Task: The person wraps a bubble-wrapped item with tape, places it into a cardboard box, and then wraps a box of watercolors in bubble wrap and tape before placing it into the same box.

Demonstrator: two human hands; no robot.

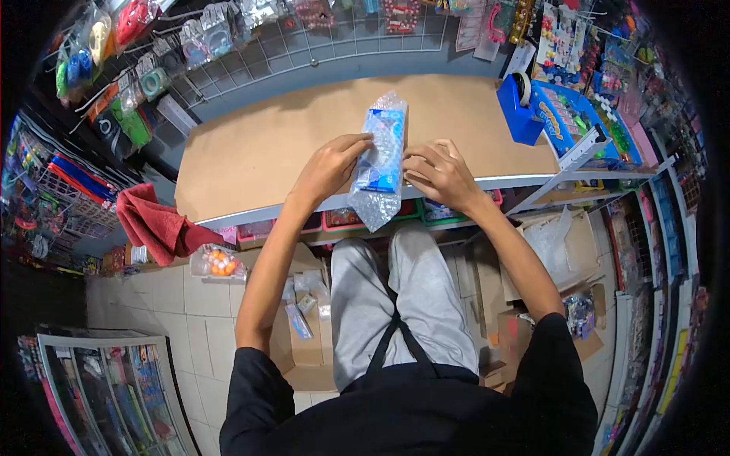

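Note:
A blue printed box (383, 144) in clear bubble wrap (376, 211) lies upright in view across the table's front edge, the wrap's lower end hanging over it. From the left, my left hand (332, 166) rests on it, fingers closed together over the edge of the wrapping. My right hand (441, 173) is at the opposite side, its bent fingers apart and the tips at the wrap's right edge. I see nothing held in the right hand. The wrap covers the print, so I cannot read it.
The brown tabletop (258, 144) has a tape dispenser (521, 106) and blue display boxes (563, 121) at right. A red cloth (156, 224) hangs at the left corner, above a bag of orange and white balls (219, 262). Cardboard boxes (308, 353) sit on the floor.

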